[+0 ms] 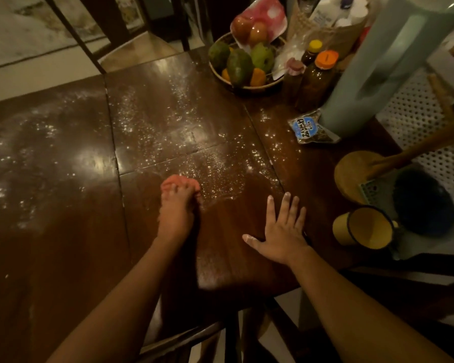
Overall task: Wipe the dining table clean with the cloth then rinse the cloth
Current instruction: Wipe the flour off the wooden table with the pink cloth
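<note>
**Left hand wads the cloth at the edge of the powder**

The left hand [177,210] has its fingers curled over a pink cloth [172,182], bunching it into a small lump and pressing it onto the table [63,244]. Only the front of the cloth shows past the knuckles; the rest is hidden under the hand. The right hand [283,231] lies flat on the wood just to the right, fingers straight and spread. It holds nothing and seems to be bracing.

The cloth sits toward the near side of the table, at the near border of a wide scatter of white powder [152,119]. The powder runs off to the left and on toward the fruit basket [247,86] at the far side. The wood around and behind the hands looks mostly free of specks. I judge that wiping is under way, with most of the top left to do and rinsing not begun.

The cloth looks soft and light and will take whatever shape the hand gives it. As a wad it touches little wood; laid flatter under the palm, with one edge pinched, it would likely gather more. Whether it is damp I cannot tell. If dry, the powder may push ahead of it and lodge in the seams between the boards.

To the right stand bottles [317,77], a small packet [309,127] and a yellow mug [362,229]. The packet looks light enough to slide if a stroke catches it.
</note>
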